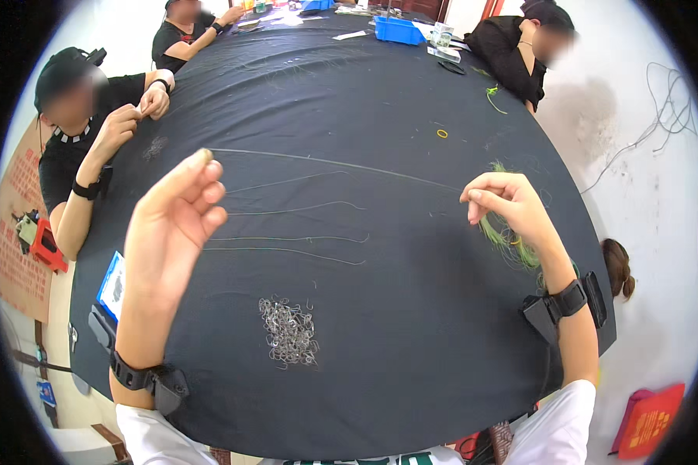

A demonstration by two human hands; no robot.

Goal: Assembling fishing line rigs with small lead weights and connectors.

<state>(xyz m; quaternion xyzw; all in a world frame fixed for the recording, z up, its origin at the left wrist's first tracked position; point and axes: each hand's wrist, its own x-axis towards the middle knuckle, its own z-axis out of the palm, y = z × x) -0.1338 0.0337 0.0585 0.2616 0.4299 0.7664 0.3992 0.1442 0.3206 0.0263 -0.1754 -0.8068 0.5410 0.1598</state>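
Observation:
A thin fishing line is stretched between my two hands above the dark tablecloth. Its left end is pinched at the fingertips of my left hand, palm turned partly toward me. At the other end, the fingers of my right hand are closed on the line. Several more thin lines lie roughly side by side on the cloth, their left ends close to or behind my left hand. Nearer me is a pile of small metal fishing hooks. A bundle of green line lies beneath my right hand, partly hidden by it.
A dark cloth covers the table. Beyond my hands are a yellow ring, a blue bin and black scissors. One person works at the left, others farther off. A blue-edged packet lies by my left forearm.

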